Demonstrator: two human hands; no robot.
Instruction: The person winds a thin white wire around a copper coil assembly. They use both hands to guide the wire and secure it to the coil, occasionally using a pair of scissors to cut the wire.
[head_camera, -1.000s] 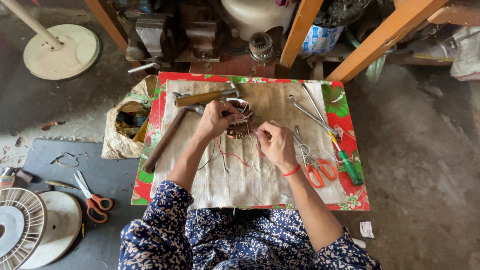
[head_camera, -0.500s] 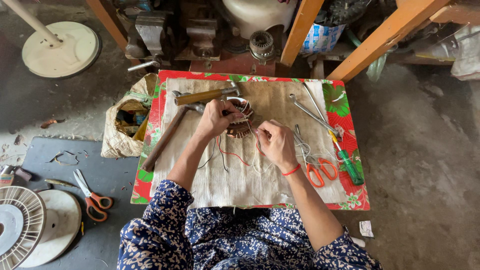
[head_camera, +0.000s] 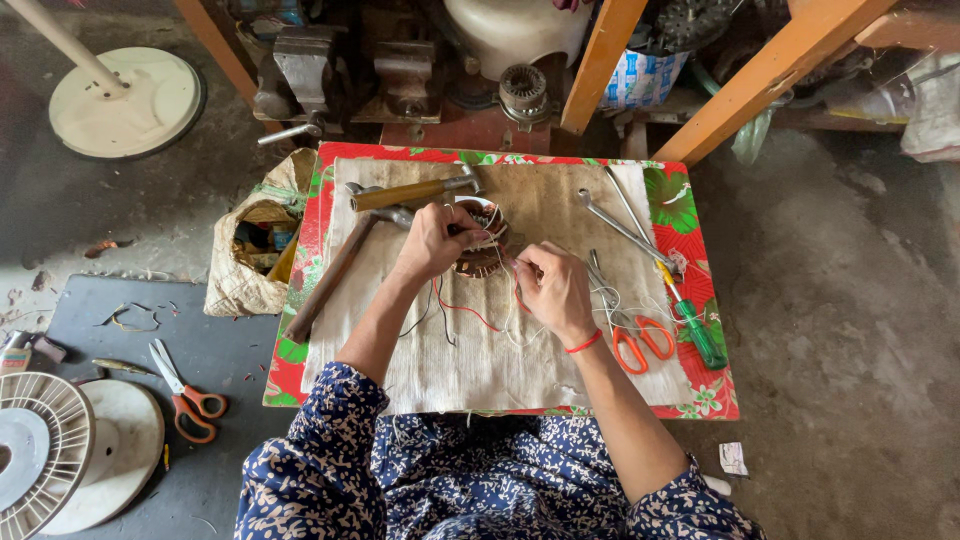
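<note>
One copper coil (head_camera: 482, 240) sits mid-table on the cloth (head_camera: 470, 350); left hand (head_camera: 432, 243) curled on it, right hand (head_camera: 553, 290) pinching thread beside it. Two hammers (head_camera: 410, 193), two scissors (head_camera: 640, 340). Both hands have hardly moved since before

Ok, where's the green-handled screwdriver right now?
The green-handled screwdriver lies at the table's right edge in the head view, just right of the orange-handled scissors and beyond the right hand.
</note>
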